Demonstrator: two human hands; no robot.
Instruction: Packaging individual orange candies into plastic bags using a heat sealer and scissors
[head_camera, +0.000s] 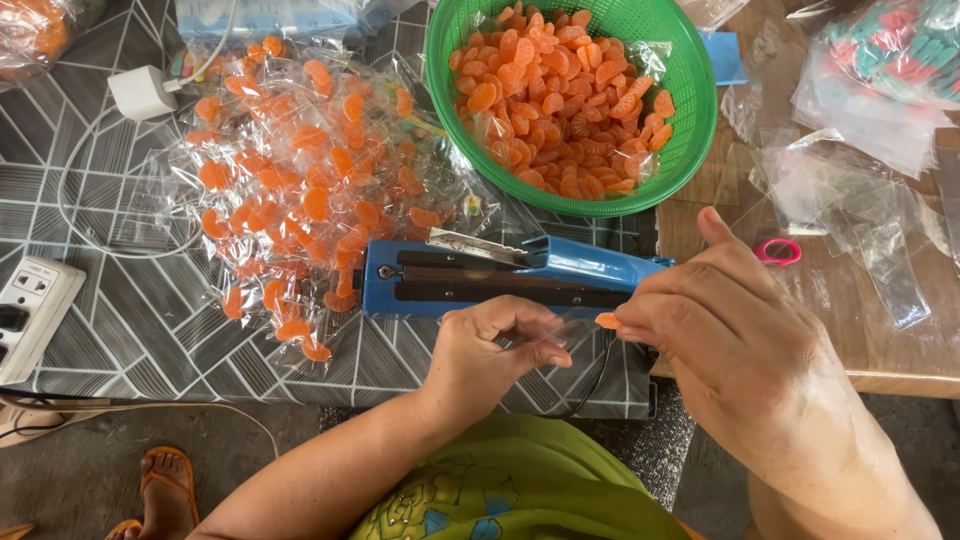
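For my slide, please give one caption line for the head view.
Right hand slips an orange candy into a clear bag held by the left hand, before a blue sealer.

A heap of small clear packets, each with an orange sweet inside, covers the patterned tabletop left of the blue sealer. A clear bag of orange sweets sits at the far left corner. On the right lie empty clear bags, loose and crinkled, and behind them a clear bag of green and pink sweets. A tiny clear packet is pinched between the two hands.
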